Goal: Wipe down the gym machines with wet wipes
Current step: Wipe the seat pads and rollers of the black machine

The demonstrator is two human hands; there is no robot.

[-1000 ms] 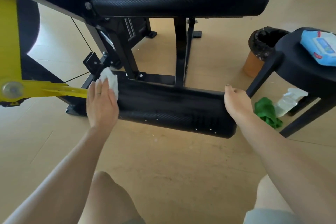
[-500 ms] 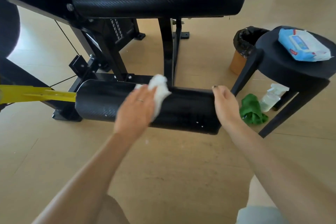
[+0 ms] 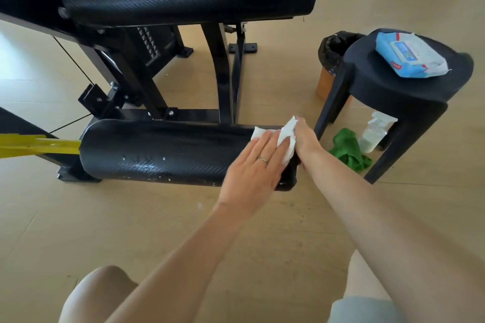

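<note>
Flat left hand (image 3: 256, 165) pressing wipe (image 3: 284, 136) on pad (image 3: 162, 151), right hand (image 3: 305, 137) gripping pad end, wood floor (image 3: 157, 231)

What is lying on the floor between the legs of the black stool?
In the head view, a green cloth and a clear spray bottle lie on the floor under the black stool, between its legs.

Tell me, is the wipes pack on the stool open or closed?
Open. A white wipe sticks out of the pack, which lies flat on the stool.
</note>
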